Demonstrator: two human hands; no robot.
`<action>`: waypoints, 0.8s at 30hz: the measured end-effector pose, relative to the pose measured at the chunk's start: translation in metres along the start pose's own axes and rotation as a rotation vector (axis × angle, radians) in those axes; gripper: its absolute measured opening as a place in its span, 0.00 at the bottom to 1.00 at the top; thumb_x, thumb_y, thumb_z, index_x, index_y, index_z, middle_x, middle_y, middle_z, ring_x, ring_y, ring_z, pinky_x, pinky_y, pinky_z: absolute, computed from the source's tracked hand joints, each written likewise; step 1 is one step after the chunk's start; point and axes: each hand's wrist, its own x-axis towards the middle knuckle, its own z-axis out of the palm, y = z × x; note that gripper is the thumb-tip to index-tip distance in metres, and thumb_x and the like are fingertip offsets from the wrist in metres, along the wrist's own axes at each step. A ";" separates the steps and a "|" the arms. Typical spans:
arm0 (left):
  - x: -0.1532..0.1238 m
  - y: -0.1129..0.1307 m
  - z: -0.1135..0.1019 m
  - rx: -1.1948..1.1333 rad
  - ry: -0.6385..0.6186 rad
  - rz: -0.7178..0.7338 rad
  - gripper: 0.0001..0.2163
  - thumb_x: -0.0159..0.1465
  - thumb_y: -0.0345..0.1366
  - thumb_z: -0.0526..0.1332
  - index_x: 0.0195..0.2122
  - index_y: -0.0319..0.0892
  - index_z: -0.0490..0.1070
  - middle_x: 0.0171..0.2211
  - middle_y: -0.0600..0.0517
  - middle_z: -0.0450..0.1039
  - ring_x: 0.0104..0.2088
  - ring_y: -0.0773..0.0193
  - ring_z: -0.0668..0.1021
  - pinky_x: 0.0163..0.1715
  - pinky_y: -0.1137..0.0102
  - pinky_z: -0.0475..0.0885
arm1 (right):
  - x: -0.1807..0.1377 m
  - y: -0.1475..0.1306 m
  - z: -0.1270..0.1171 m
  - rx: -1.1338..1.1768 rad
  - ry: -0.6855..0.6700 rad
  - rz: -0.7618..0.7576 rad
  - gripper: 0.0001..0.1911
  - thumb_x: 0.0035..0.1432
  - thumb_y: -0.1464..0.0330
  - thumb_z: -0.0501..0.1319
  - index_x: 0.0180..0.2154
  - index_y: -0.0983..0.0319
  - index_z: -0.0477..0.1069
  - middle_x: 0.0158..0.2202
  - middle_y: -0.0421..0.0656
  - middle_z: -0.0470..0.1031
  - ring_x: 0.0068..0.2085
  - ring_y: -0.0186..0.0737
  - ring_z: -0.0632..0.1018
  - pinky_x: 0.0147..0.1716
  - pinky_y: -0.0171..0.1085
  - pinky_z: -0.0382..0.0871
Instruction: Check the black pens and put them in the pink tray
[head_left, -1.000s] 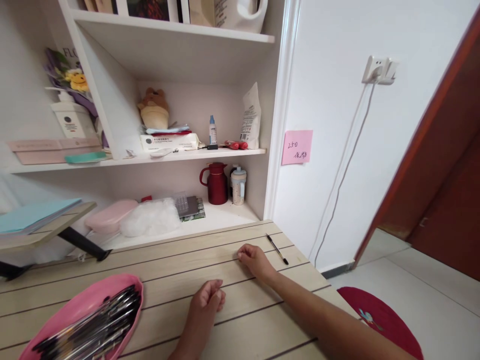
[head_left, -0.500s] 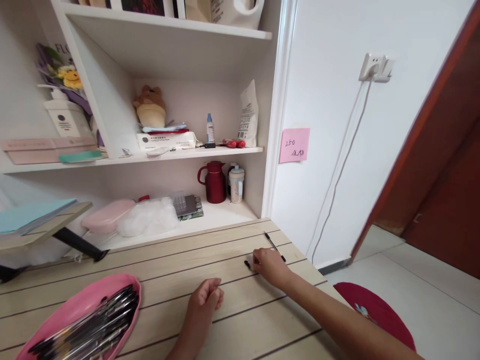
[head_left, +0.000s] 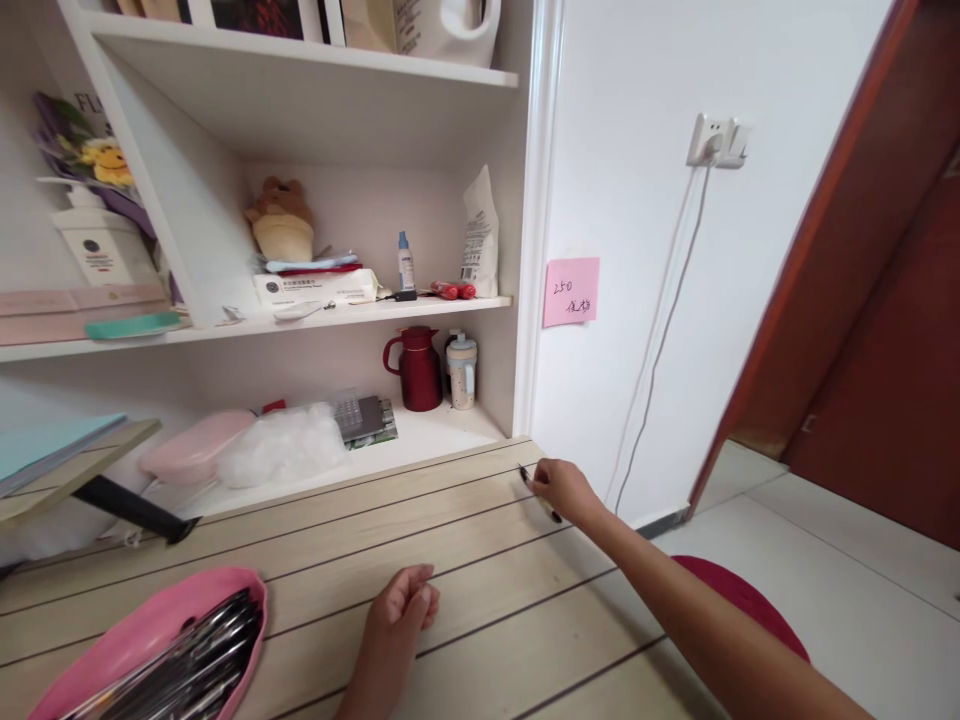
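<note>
My right hand (head_left: 564, 488) reaches to the far right corner of the light wooden table (head_left: 480, 560), and its fingers close over a thin black pen (head_left: 524, 472) lying there. The pen's two ends stick out on either side of the hand. In a loose curl, my left hand (head_left: 402, 604) rests on the table near the front middle, with nothing visible in it. A pink oval tray (head_left: 142, 630) holding several dark pens sits at the front left.
White shelves behind the table hold a red jug (head_left: 409, 368), a speckled cup (head_left: 460, 372), a pink case (head_left: 196, 447) and a plastic bag (head_left: 281, 445). A pink sticky note (head_left: 571, 291) and a wall socket with cable (head_left: 711, 140) are on the right wall. A red cushion (head_left: 739, 600) lies on the floor.
My right hand has slid right and away across the table to the black pen and closed over it. The left hand has stayed put. The view has turned slightly right.
</note>
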 end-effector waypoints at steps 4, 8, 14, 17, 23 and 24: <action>0.002 -0.003 -0.001 -0.018 -0.004 0.007 0.16 0.47 0.43 0.62 0.33 0.37 0.69 0.19 0.55 0.65 0.20 0.70 0.65 0.21 0.74 0.58 | 0.020 0.023 0.000 -0.030 0.022 0.078 0.04 0.46 0.70 0.57 0.25 0.63 0.69 0.27 0.44 0.73 0.30 0.36 0.71 0.25 0.30 0.55; 0.002 -0.002 -0.002 -0.007 -0.010 0.002 0.16 0.48 0.44 0.62 0.34 0.37 0.69 0.19 0.55 0.65 0.19 0.71 0.64 0.20 0.74 0.58 | 0.031 0.033 0.010 -0.054 0.018 0.113 0.04 0.46 0.71 0.57 0.26 0.63 0.70 0.29 0.45 0.73 0.31 0.37 0.72 0.25 0.31 0.55; 0.004 -0.004 -0.002 -0.005 0.014 -0.027 0.18 0.45 0.44 0.63 0.33 0.38 0.69 0.19 0.54 0.65 0.20 0.70 0.66 0.21 0.74 0.60 | 0.038 0.038 0.019 -0.078 -0.010 0.131 0.04 0.45 0.71 0.58 0.27 0.63 0.71 0.30 0.45 0.74 0.32 0.38 0.72 0.25 0.31 0.55; 0.004 -0.006 -0.003 -0.026 0.001 -0.010 0.17 0.46 0.44 0.62 0.34 0.37 0.69 0.19 0.54 0.66 0.20 0.70 0.66 0.21 0.74 0.60 | 0.039 0.040 0.021 -0.085 -0.018 0.136 0.04 0.45 0.71 0.59 0.27 0.63 0.71 0.30 0.45 0.74 0.32 0.37 0.72 0.25 0.31 0.55; 0.003 -0.007 -0.003 -0.022 0.003 -0.006 0.17 0.47 0.43 0.62 0.35 0.38 0.69 0.20 0.54 0.67 0.21 0.70 0.66 0.21 0.74 0.59 | 0.039 0.040 0.021 -0.090 -0.016 0.134 0.05 0.45 0.70 0.58 0.28 0.63 0.71 0.31 0.46 0.74 0.32 0.38 0.72 0.24 0.31 0.55; 0.003 -0.007 -0.003 -0.023 0.002 -0.003 0.17 0.48 0.43 0.62 0.35 0.38 0.69 0.20 0.54 0.67 0.21 0.70 0.66 0.21 0.74 0.59 | 0.038 0.040 0.021 -0.089 -0.015 0.134 0.05 0.45 0.70 0.58 0.28 0.63 0.71 0.31 0.46 0.74 0.32 0.38 0.72 0.24 0.31 0.55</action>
